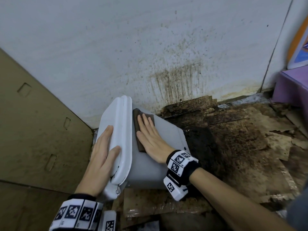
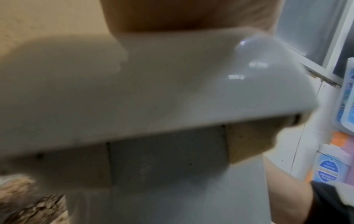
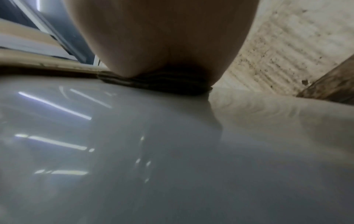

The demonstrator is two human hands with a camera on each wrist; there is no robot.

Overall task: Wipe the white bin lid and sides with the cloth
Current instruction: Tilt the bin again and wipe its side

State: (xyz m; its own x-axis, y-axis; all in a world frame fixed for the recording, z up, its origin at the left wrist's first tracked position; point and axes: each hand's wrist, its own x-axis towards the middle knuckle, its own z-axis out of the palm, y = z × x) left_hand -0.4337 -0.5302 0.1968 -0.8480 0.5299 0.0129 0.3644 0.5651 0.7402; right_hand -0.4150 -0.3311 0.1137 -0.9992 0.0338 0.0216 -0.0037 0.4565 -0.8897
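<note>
The white bin (image 1: 150,165) is tipped over towards the left, its side (image 3: 172,151) facing up and its lid (image 1: 120,130) turned to the left. My left hand (image 1: 101,152) lies flat on the lid (image 2: 153,91), fingers straight, thumb over the lid's rim. A folded brown cloth (image 1: 140,129) lies on the upturned side just right of the lid. My right hand (image 1: 150,137) presses flat on the cloth (image 3: 162,84) with straight fingers. In the wrist views only the palms show, close up.
A stained white wall (image 1: 150,47) stands right behind the bin. Brown cardboard (image 1: 36,130) leans at the left. Dirty, rotten board pieces (image 1: 233,139) cover the floor to the right. A purple box (image 1: 290,87) sits in the far right corner.
</note>
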